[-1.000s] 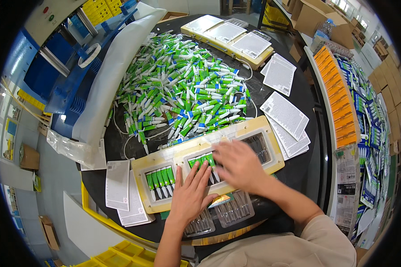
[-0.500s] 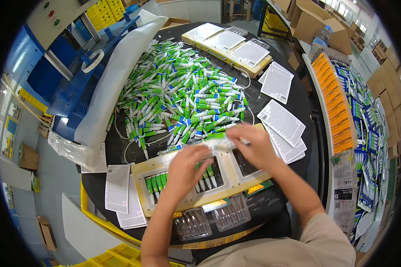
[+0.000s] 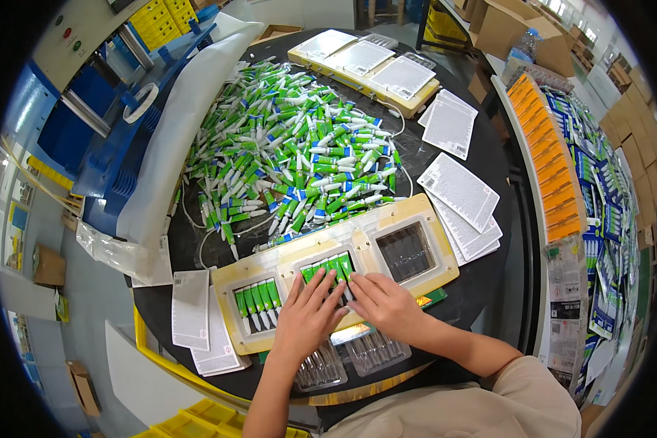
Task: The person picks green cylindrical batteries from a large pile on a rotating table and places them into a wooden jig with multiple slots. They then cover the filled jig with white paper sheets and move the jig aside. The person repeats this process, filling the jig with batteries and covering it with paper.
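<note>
A long cream-yellow tray fixture [image 3: 333, 257] with three windows lies across the near side of the round black table. Green tubes with white caps [image 3: 258, 301] stand in a row in its left window. Another row of green tubes [image 3: 333, 264] fills the middle window. Over the lower part of that row rests my left hand [image 3: 306, 319], fingers spread on the tubes. My right hand [image 3: 388, 306] touches the right end of the same row with outstretched fingers; its fingertips partly hide the tubes. The right window holds a clear blister [image 3: 405, 253] without tubes.
A large heap of green-white tubes [image 3: 292, 146] covers the table's middle. A second fixture [image 3: 365, 66] with white cards stands behind it. More cards [image 3: 460, 193] lie at the right and left. Clear blisters [image 3: 376, 352] lie at the near edge. A blue machine [image 3: 117, 157] stands left.
Both hands have come together over the middle window, the right one moving left and nearer from above the right window. The middle row now shows more green tubes.
</note>
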Motion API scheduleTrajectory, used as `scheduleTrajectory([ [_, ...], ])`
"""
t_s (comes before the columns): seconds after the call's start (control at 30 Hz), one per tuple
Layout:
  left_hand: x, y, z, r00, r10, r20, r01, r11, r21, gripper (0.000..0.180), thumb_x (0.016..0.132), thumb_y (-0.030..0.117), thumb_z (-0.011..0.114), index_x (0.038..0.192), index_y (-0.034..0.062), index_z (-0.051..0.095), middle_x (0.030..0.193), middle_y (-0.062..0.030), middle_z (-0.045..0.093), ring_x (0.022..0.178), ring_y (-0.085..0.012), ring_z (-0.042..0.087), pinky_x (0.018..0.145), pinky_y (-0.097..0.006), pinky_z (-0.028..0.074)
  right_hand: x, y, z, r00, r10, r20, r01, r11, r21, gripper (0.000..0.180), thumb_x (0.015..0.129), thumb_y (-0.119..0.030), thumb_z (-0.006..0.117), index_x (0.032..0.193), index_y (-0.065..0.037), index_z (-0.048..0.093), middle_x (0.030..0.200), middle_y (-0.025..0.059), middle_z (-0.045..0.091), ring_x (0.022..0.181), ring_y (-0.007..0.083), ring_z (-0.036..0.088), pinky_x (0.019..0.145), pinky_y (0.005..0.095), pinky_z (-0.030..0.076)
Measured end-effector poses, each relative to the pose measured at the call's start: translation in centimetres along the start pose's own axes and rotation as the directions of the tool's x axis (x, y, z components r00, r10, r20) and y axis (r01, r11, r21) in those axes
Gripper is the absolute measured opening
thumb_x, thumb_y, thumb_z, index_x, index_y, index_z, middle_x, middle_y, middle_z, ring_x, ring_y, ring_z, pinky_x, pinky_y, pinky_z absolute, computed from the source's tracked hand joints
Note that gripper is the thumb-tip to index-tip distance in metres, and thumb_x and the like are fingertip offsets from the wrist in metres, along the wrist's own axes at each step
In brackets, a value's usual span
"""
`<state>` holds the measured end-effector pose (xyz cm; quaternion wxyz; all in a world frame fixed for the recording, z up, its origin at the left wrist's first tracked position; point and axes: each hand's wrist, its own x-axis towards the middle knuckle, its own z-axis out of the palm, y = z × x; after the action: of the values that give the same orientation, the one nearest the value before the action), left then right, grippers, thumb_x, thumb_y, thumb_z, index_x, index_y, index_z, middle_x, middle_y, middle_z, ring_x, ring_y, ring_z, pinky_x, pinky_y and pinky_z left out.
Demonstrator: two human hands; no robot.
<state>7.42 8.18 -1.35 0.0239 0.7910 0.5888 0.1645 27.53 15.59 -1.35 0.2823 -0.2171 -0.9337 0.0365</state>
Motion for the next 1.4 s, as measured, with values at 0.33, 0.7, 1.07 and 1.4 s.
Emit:
scheduleTrajectory([
  [0.33,6.6,-3.7,-1.6,0.971,-0.037,-0.238,0.027,0.999,-0.043,0.041,0.087,0.011,0.075,0.126,0.0050,0.065,0.132,-0.0142,0.064,0.117,-0.0313,0.062,0.096,-0.045,0.052,10.2,11.3,1.1,0.991,0.124,-0.042,-0.120,0.989,0.092,0.022,0.085,-0.015,0.075,0.104,-0.005,0.070,0.111,0.0096,0.067,0.105,0.0300,0.061,0.085,0.0410,0.055],
  [0.7,15.7,-8.8,2.4,0.992,-0.122,-0.004,0.121,0.970,0.213,0.023,0.088,0.004,0.062,0.111,0.0027,0.064,0.099,-0.0133,0.065,0.098,-0.0314,0.066,0.080,-0.043,0.057,11.6,16.4,1.6,0.918,0.361,0.167,-0.397,0.844,0.360,0.014,0.078,-0.010,0.080,0.085,-0.002,0.071,0.093,0.0156,0.066,0.092,0.0355,0.068,0.081,0.0437,0.055],
  [1.07,14.3,-6.3,1.7,0.970,-0.242,-0.031,0.238,0.968,-0.081,0.021,0.095,0.017,0.069,0.109,0.0018,0.073,0.104,-0.0137,0.068,0.097,-0.0365,0.065,0.083,-0.045,0.053,-2.1,4.8,-1.7,0.956,0.238,-0.169,-0.246,0.969,-0.024,0.021,0.080,-0.009,0.079,0.100,-0.002,0.075,0.098,0.0082,0.071,0.084,0.0260,0.068,0.070,0.0356,0.057],
  [1.4,9.5,-0.6,-2.4,0.892,-0.383,-0.240,0.127,0.722,-0.680,0.028,0.083,-0.008,0.073,0.107,0.0054,0.076,0.103,-0.0130,0.076,0.082,-0.0254,0.074,0.074,-0.031,0.059,9.3,14.8,0.1,0.841,0.390,0.375,-0.436,0.899,0.042,0.015,0.087,-0.019,0.074,0.097,-0.007,0.076,0.105,0.0089,0.070,0.095,0.0307,0.067,0.086,0.0430,0.054],
])
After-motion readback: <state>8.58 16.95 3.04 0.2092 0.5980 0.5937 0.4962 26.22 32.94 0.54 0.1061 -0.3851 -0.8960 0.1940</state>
